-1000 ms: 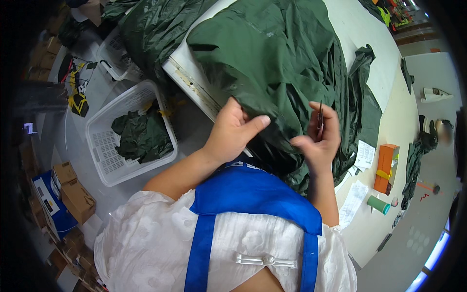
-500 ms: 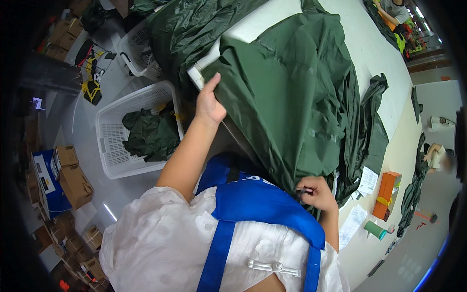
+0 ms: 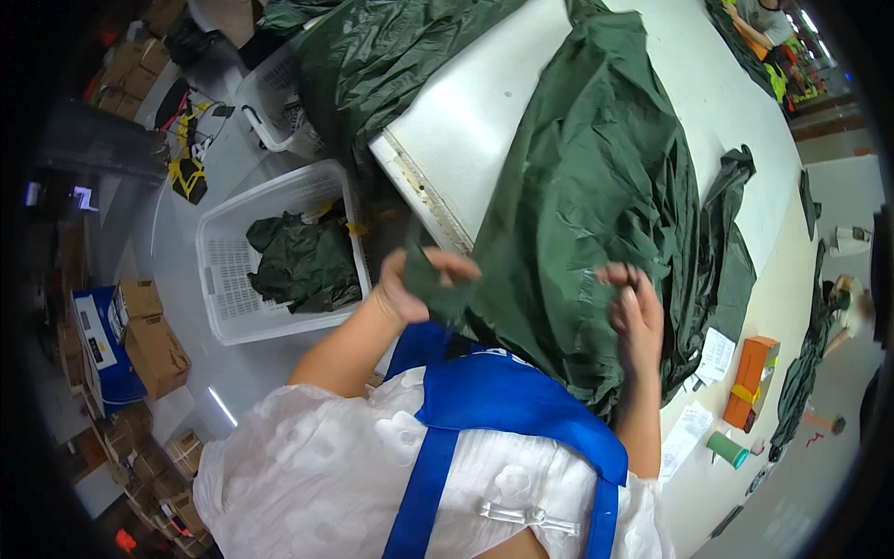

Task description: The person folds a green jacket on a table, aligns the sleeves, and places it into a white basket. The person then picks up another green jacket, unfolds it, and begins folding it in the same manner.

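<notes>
Where the blue apron straps cross the white blouse at the lower edge, both forearms are seen rising toward a dark green garment. The left hand is closed on a corner of the fabric at the desk's near edge, the cloth pinched between thumb and fingers. The right hand is curled with fingertips gathered on the fabric's near right side; whether something small is held in it cannot be told. The garment is draped over the white desk, its long axis running from the near edge away toward the far end. An orange box lies at the right. A white basket holding green cloth stands on the floor at the left.
</notes>
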Demonstrator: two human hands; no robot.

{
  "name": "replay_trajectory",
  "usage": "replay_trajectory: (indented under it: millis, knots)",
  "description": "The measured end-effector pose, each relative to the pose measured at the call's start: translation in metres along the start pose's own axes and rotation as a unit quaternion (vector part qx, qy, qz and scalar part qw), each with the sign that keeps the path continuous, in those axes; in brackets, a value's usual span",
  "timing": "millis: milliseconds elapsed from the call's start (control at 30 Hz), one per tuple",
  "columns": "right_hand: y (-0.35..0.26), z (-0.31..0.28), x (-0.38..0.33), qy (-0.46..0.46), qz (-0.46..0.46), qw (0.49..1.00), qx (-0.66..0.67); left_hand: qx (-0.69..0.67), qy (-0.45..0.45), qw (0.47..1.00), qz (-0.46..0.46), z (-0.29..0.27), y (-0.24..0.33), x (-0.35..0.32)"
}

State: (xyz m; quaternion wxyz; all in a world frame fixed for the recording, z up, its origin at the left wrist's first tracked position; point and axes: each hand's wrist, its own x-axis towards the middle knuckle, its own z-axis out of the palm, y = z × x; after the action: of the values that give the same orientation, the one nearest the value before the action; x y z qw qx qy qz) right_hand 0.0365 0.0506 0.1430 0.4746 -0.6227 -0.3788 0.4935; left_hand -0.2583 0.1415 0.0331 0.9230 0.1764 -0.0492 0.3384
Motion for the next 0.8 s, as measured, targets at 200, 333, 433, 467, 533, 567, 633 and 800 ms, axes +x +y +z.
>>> replay_trajectory:
  millis: [200, 333, 433, 467, 533, 567, 633, 800]
  knots:
    - [0.038, 0.09, 0.049, 0.007, -0.034, 0.991, -0.128, 0.403, 0.039, 0.886, -0.224, 0.026, -0.001, 0.025]
    - [0.025, 0.116, 0.031, -0.015, -0.257, 0.917, -0.306, 0.483, 0.255, 0.838, 0.005, 0.025, 0.03, 0.067]
    - [0.023, 0.125, 0.026, -0.137, -0.306, 0.865, -0.374, 0.591, 0.249, 0.766, -0.051, 0.029, 0.038, 0.105]
    - [0.022, 0.126, 0.025, -0.159, -0.304, 0.85, -0.4, 0.627, 0.265, 0.729, -0.076, 0.031, 0.04, 0.115]
    - [0.025, 0.124, 0.025, -0.191, -0.298, 0.855, -0.38, 0.548, 0.258, 0.791, -0.086, 0.017, 0.048, 0.123]
    - [0.023, 0.123, 0.023, -0.212, -0.281, 0.863, -0.361, 0.507, 0.256, 0.818, -0.091, 0.015, 0.051, 0.124]
    - [0.013, 0.118, 0.023, -0.245, -0.247, 0.884, -0.311, 0.358, 0.256, 0.894, -0.08, 0.019, 0.051, 0.12]
    - [0.005, 0.095, 0.028, -0.235, -0.235, 0.909, -0.251, 0.236, 0.205, 0.946, -0.087, 0.037, 0.055, 0.107]
